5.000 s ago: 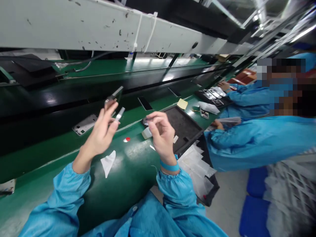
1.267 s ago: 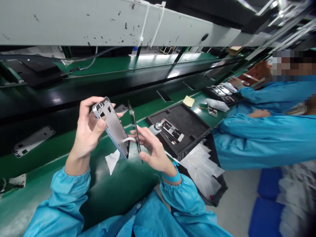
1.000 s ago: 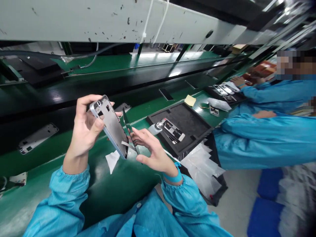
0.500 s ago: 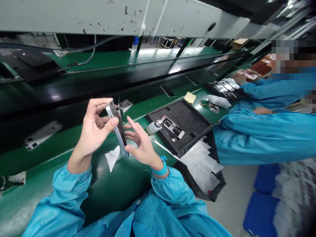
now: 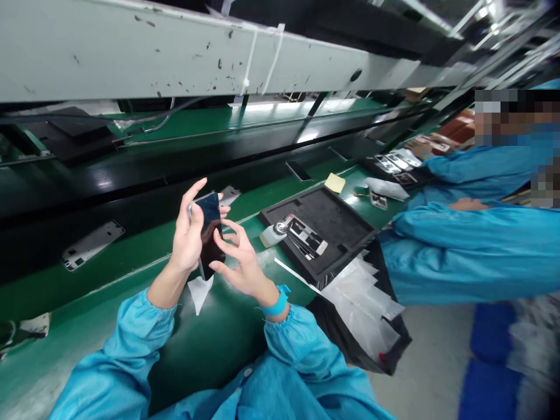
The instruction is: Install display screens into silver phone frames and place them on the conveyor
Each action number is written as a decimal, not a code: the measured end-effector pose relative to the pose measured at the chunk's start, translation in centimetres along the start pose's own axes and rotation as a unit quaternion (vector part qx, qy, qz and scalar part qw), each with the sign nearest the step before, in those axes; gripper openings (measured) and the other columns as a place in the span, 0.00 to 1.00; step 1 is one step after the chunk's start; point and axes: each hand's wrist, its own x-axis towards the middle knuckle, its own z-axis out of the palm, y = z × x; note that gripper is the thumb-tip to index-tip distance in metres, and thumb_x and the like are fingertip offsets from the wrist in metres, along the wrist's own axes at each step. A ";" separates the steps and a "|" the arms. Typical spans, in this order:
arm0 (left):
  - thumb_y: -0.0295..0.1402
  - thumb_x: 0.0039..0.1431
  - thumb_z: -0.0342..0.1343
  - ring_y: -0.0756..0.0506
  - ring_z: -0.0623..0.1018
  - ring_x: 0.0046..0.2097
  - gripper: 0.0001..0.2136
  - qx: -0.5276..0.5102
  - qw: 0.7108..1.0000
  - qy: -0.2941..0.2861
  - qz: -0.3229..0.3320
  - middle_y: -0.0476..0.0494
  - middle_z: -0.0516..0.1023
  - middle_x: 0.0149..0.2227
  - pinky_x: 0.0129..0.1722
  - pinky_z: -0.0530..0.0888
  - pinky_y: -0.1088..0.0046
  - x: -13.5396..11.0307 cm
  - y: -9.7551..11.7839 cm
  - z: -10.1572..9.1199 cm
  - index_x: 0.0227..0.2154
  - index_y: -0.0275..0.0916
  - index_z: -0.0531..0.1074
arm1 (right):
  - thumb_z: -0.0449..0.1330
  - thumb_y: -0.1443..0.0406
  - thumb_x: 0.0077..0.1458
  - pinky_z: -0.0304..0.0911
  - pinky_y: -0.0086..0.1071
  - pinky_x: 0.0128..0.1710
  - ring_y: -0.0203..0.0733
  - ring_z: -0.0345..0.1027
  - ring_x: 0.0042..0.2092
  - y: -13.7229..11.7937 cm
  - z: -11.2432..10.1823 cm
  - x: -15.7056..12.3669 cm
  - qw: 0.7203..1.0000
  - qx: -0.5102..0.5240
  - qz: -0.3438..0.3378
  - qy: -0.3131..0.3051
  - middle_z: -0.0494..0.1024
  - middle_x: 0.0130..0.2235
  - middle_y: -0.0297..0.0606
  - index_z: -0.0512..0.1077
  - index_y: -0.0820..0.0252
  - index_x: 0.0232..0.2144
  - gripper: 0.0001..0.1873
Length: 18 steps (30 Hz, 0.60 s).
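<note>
I hold a phone (image 5: 209, 230) upright above the green bench (image 5: 227, 326), its dark screen facing me and a silver frame edge showing at the top left. My left hand (image 5: 188, 236) grips its left side, thumb and forefinger raised. My right hand (image 5: 238, 262) presses on the screen's lower right with thumb and fingertips. A white scrap of film (image 5: 199, 291) lies on the bench just below the phone.
A black foam tray (image 5: 332, 224) with phone parts and a small white bottle (image 5: 272, 235) sits to the right. Bare phone frames (image 5: 91, 245) ride the dark conveyor (image 5: 131, 192). Clear bags (image 5: 363, 297) lie at the bench edge. Two co-workers in blue sleeves (image 5: 459, 245) work at the right.
The separate dark screen panel and silver frame have come together into one closed phone. It has turned so the screen faces me, and my right hand now presses on it.
</note>
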 end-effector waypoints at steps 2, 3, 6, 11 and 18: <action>0.68 0.68 0.55 0.38 0.89 0.45 0.36 -0.025 0.999 -0.010 -0.045 0.36 0.88 0.47 0.47 0.88 0.59 0.1 -0.3 0.2 0.62 0.42 0.73 | 0.60 0.44 0.74 0.77 0.54 0.59 0.55 0.73 0.59 -0.5 -0.1 -0.1 0.998 0.000 0.023 0.052 0.57 0.74 0.57 0.72 0.52 0.72 0.34; 0.69 0.67 0.53 0.38 0.89 0.42 0.37 -0.033 0.997 -0.025 -0.072 0.36 0.88 0.43 0.45 0.88 0.58 0.1 -0.3 0.3 0.58 0.40 0.76 | 0.59 0.41 0.73 0.78 0.51 0.56 0.54 0.74 0.58 -0.8 -0.3 0.1 0.995 0.014 0.044 0.090 0.58 0.73 0.57 0.68 0.52 0.74 0.38; 0.68 0.67 0.55 0.37 0.89 0.38 0.35 -0.031 0.986 -0.087 -0.140 0.36 0.88 0.38 0.40 0.88 0.59 -0.3 0.1 0.9 0.47 0.36 0.81 | 0.54 0.33 0.71 0.77 0.36 0.35 0.46 0.77 0.43 -1.9 -1.5 1.4 0.973 0.122 0.140 0.137 0.78 0.54 0.50 0.69 0.54 0.72 0.43; 0.64 0.67 0.59 0.38 0.89 0.36 0.32 0.006 0.984 -0.101 -0.143 0.36 0.89 0.39 0.37 0.87 0.63 -1.3 0.4 1.7 0.42 0.35 0.85 | 0.58 0.28 0.63 0.52 0.28 0.17 0.32 0.50 0.18 -2.7 -3.0 3.4 0.920 0.291 0.253 0.064 0.56 0.15 0.24 0.72 0.57 0.26 0.40; 0.62 0.72 0.55 0.36 0.90 0.45 0.30 0.010 0.985 -0.114 -0.126 0.36 0.90 0.47 0.44 0.85 0.63 -2.4 1.0 1.9 0.52 0.38 0.85 | 0.61 0.28 0.60 0.46 0.28 0.16 0.31 0.47 0.16 -4.1 -2.9 2.5 0.925 0.262 0.257 0.101 0.55 0.14 0.22 0.72 0.57 0.25 0.40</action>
